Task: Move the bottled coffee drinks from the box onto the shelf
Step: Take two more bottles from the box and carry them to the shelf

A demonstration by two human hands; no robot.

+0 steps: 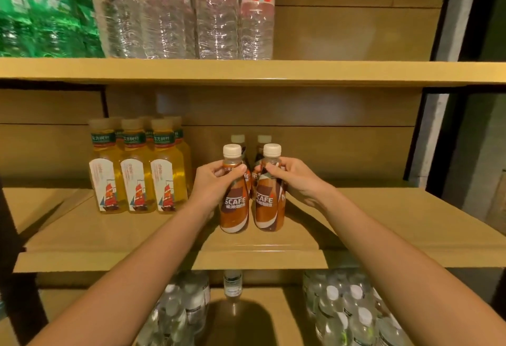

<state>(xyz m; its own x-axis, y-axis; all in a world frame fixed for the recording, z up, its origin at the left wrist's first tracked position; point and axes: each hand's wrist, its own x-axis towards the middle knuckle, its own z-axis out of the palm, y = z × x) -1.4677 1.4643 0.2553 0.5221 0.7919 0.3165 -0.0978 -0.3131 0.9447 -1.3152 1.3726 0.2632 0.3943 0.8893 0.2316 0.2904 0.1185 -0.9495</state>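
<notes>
While the left hand (216, 181) and right hand (293, 178) each wrap fingers round a coffee bottle's (235, 203) neck mid-frame, the bottles look smooth, firm, a little heavy.

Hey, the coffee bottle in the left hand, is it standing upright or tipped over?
Upright. The left hand grips the coffee bottle around its neck; the white cap points straight up and its base rests on the middle shelf, beside the right hand's bottle.

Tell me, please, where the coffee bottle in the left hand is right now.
In the head view, the left coffee bottle stands mid-shelf, touching the right-hand bottle, right of the yellow tea bottles.
</notes>
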